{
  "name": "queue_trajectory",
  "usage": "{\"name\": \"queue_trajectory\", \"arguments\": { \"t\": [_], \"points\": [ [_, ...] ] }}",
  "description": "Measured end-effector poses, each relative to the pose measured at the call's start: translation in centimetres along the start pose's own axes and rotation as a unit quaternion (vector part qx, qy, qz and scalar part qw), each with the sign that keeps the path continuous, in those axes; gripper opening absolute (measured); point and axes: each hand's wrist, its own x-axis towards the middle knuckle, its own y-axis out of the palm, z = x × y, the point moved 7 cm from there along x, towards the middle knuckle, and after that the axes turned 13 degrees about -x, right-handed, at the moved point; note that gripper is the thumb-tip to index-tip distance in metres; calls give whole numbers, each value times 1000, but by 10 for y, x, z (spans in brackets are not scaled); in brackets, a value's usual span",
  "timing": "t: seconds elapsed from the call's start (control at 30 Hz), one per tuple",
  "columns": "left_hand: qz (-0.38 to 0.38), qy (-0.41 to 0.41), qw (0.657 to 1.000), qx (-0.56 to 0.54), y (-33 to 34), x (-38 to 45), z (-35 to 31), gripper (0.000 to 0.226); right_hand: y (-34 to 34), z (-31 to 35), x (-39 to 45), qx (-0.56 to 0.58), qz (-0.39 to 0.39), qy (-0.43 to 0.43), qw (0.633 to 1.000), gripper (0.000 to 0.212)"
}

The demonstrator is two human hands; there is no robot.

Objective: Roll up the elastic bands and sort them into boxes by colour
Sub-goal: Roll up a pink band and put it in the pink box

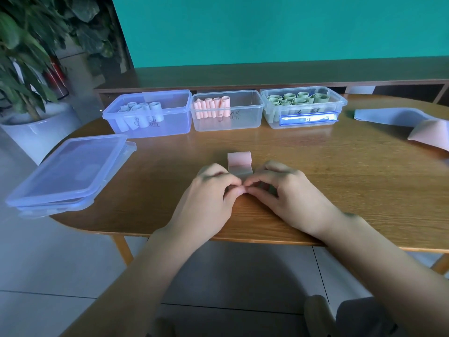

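Note:
A pink elastic band (239, 162) lies on the wooden table (315, 166), its far end folded over and its near end pinched between my fingers. My left hand (211, 190) and my right hand (283, 188) meet fingertip to fingertip on that near end. Behind stand three clear boxes: the left box (170, 127) holds blue rolls, the middle box (245, 122) holds pink rolls, the right box (340, 103) holds green rolls. At the right edge lie loose bands, a blue band (388, 117) and a pink band (430, 133).
Stacked clear lids (65, 173) overhang the table's left edge. A potted plant (26, 69) in a white pot stands on the floor at the left. A wooden shelf and a teal wall run behind the table.

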Motion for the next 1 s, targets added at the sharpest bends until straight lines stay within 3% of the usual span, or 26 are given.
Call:
{"name": "queue_trajectory", "arguments": {
  "t": [0.37,0.6,0.8,0.93,1.0],
  "points": [
    [0,-18,1000,11,-3,1,2,11,3,-6,10,-10,7,9,1000,19],
    [6,-32,999,29,-1,4,7,24,3,-12,13,-29,4,37,999,7],
    [-7,-20,999,50,-2,8,5,25,8,-20,15,-30,35,55,997,21],
    [7,-13,999,47,1,11,5,16,7,-20,20,-20,38,58,997,48],
    [10,-13,999,49,2,12,7,16,7,-19,21,-27,34,58,997,45]
  ]
}}
